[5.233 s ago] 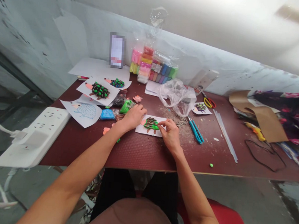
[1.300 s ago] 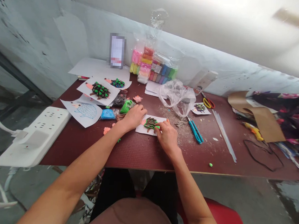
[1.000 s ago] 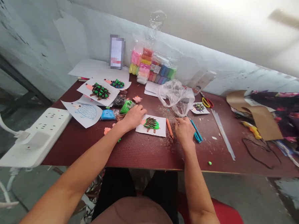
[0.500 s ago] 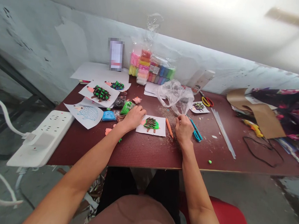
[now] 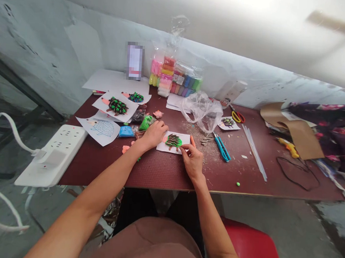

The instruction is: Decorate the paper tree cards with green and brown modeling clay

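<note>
A small white paper card (image 5: 161, 147) lies in front of me, bearing a green clay hedgehog (image 5: 177, 140) with dark brown pointed pieces for spines and a pink head. My left hand (image 5: 157, 134) holds the card at its left edge, fingers bent down. At the hedgehog's right end, my right hand (image 5: 192, 157) is pinched with its fingertips at the green clay; whatever is between them is too small to make out. An orange pen-like stick (image 5: 192, 141) shows partly behind that hand. Farther right sit a pile of small brown flakes (image 5: 206, 139) and blue-handled pliers (image 5: 222, 147).
Left are finished hedgehog pictures (image 5: 116, 106), a blue clay packet (image 5: 126, 131) and a power strip (image 5: 54, 153). Behind stand clay packs (image 5: 166, 76) and a crumpled plastic bag (image 5: 204, 109). Scissors (image 5: 237, 116), glue sticks (image 5: 254, 152) and a glue gun (image 5: 288, 147) lie right.
My right hand has moved left from the flake pile to the hedgehog's right end, uncovering the pile and the pliers. My left hand stays at the card's left edge.
</note>
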### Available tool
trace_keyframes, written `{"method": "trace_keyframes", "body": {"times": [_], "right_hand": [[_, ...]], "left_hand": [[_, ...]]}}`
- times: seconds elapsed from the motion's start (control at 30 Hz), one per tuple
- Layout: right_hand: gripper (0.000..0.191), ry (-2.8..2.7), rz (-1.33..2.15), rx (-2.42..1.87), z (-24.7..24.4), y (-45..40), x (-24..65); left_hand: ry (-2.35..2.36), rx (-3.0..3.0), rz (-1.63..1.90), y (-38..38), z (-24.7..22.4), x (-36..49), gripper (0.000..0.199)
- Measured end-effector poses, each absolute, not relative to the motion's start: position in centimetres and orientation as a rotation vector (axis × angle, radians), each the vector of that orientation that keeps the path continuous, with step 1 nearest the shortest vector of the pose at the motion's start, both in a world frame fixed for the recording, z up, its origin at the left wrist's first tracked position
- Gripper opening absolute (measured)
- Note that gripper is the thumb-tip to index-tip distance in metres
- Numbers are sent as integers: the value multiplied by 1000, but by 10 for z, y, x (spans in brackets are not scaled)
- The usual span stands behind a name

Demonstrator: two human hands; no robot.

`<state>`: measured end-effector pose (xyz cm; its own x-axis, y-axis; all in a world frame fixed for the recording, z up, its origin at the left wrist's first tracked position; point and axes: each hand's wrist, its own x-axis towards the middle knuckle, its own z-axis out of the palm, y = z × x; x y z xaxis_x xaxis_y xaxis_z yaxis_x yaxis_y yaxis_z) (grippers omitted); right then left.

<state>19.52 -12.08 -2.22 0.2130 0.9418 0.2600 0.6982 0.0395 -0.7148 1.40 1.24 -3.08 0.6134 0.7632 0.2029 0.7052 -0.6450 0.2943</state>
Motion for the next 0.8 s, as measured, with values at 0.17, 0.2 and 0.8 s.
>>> {"method": "trace_keyframes", "body": {"times": [0.17, 0.2, 0.8], "right_hand": [[19, -1608, 280, -1691, -23, -117, 193], [19, -1610, 272, -1702, -24, -116, 193], [17, -1703, 205, -1749, -29, -110, 188]], "left_hand": [[1218, 2668, 473, 13, -33, 13, 24], [1217, 2668, 473, 13, -34, 13, 24], [1228, 2655, 447, 12, -31, 13, 24]]}}
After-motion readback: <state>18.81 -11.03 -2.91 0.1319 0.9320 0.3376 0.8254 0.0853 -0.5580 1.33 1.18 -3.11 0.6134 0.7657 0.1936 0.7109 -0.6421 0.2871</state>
